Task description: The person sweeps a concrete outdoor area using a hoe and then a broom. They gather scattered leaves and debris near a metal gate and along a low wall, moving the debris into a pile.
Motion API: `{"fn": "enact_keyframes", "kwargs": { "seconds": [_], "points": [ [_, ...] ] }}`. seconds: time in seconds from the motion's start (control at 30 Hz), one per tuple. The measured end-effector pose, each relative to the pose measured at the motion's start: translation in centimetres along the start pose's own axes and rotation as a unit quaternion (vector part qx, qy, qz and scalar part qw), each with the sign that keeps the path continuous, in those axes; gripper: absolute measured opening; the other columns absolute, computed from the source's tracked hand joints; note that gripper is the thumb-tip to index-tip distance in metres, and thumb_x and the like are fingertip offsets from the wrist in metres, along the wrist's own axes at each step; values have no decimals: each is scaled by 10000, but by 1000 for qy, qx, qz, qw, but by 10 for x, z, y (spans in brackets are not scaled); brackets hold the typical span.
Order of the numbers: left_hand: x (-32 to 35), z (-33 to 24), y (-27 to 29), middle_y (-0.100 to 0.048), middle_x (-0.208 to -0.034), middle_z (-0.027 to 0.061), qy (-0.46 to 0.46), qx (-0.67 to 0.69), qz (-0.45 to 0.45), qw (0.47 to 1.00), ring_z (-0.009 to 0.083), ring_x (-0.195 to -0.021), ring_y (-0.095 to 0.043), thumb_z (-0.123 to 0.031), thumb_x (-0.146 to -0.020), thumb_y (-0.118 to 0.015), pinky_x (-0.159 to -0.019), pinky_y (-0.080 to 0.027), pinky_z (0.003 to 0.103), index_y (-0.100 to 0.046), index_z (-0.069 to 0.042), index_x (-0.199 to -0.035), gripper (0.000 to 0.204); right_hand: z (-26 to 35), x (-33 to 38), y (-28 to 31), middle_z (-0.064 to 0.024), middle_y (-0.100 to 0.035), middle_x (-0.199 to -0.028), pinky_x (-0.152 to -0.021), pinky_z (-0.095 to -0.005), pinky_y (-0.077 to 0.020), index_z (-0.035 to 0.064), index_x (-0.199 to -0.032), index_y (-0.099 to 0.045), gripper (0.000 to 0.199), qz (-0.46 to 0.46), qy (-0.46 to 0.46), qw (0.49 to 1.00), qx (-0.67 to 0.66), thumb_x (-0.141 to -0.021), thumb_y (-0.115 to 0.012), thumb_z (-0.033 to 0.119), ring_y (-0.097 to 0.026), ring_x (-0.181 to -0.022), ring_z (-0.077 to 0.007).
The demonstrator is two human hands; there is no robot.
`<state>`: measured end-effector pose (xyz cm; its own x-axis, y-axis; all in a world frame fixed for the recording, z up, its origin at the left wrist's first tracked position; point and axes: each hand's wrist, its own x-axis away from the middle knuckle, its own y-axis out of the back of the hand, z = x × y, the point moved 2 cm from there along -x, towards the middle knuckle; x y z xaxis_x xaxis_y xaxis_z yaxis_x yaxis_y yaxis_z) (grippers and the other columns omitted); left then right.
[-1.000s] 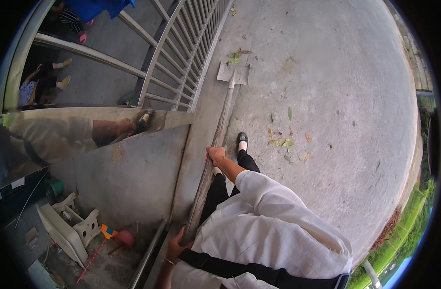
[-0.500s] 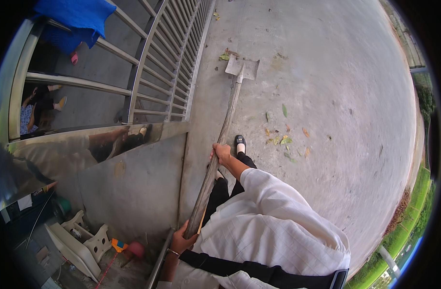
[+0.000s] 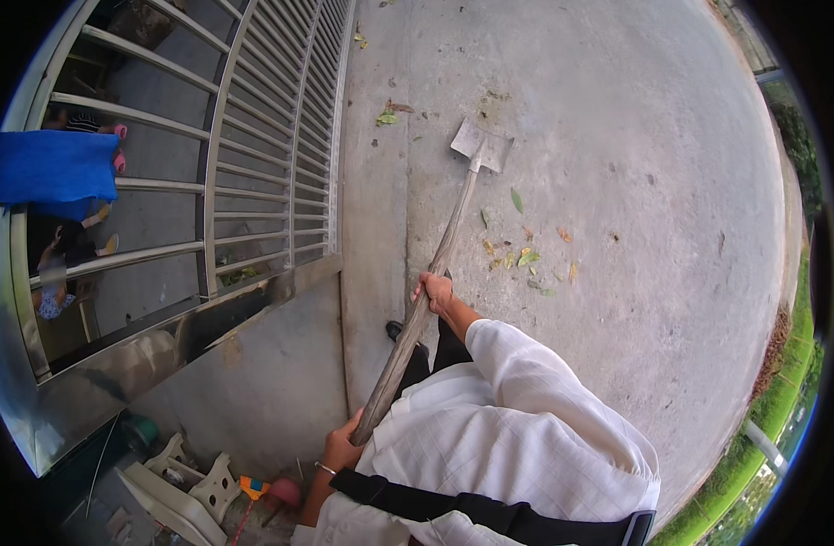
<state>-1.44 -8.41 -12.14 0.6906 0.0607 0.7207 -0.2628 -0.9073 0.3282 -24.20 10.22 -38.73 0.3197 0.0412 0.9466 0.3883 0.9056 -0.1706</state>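
Currently, long-handled shovel (image 3: 457,218): being held aslant above the concrete pavement (image 3: 635,300), its squarish blade (image 3: 469,138) being pointed ahead, just beyond the scattered leaves (image 3: 528,258); contact between blade and pavement cannot be told.
Right hand (image 3: 438,291): grip being wrapped closely around the middle of the wooden handle (image 3: 399,359).
Left hand (image 3: 342,441): grip being curled around the handle's rear end, the fingers being partly hidden.
Black shoe (image 3: 396,329): being overhung by the handle; it could be knocked if the shovel is lowered carelessly.
Metal railing (image 3: 162,186): being flanked on the left; it could be struck by too wide a swing.
Uneven pavement: the blade could be snagged, and the rear grip jolted loose.
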Motion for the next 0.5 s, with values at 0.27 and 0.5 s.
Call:
{"fn": "enact_keyframes", "kwargs": {
  "seconds": [0.27, 0.5],
  "points": [
    [58, 82, 5, -603, -1063, 127, 29, 26, 23, 999, 94, -956, -541, -69, -683, -681, -824, -417, 234, -428, -50, -1263, 633, -42, 36, -26, -110, -460, -507, -348, -365, -451, -37, -599, -460, 150, -1, -16, 999, 42, -730, -508, 17, -483, -393, -224],
    [97, 34, 4, -595, -1073, 141, 119, 29, -24, 992, 100, -975, -531, -64, -685, -673, -840, -410, 236, -415, -28, -1264, 635, -81, 59, -48, -130, -497, -519, -328, -362, -445, -56, -581, -482, 183, 39, -24, 986, 157, -733, -539, 27, -496, -379, -221]
  ]
}}
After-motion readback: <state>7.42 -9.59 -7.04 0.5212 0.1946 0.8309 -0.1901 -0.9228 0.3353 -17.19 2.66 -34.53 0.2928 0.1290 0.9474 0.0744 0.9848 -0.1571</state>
